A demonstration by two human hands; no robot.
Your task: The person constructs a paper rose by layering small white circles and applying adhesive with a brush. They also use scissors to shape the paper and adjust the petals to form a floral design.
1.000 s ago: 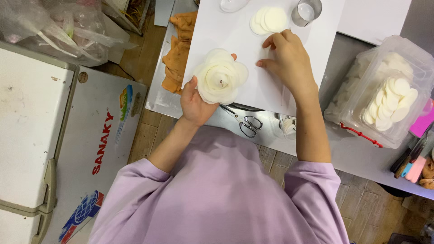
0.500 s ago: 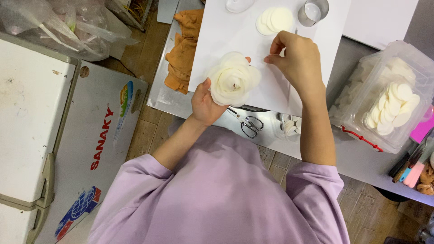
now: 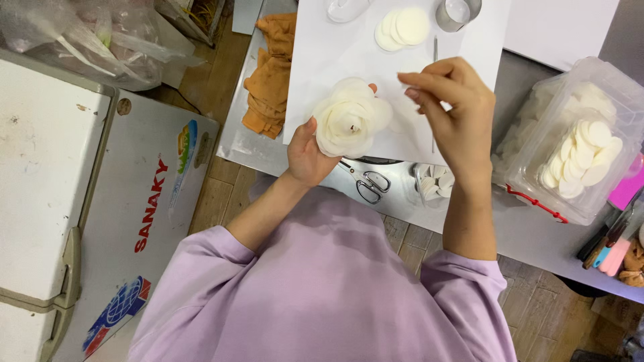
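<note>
We are holding the white rose [image 3: 350,119] in our left hand [image 3: 305,153], fingers closed around its underside, above the near edge of the white sheet [image 3: 322,60] on the metal table [image 3: 248,144]. Our right hand [image 3: 456,114] is hovering just right of the rose, thumb and fingertips pinched together; whether a petal sits between them, we cannot tell.

Progress, as we are judging it: the rose is already carrying several overlapping rings of petals and reads as largely built. Loose white discs [image 3: 402,28] are lying at the far edge of the sheet beside a round metal cutter [image 3: 458,13], and more discs are filling the clear plastic box [image 3: 570,144] toward the right edge (so stock for further petals is remaining).

Against the frame half a second earlier, we are showing the rose lifted slightly and turned more toward the camera, while the right hand is drawn a little away from it. The scissors [image 3: 365,182] and the orange cloth [image 3: 272,74] near the left edge are lying as they were.
</note>
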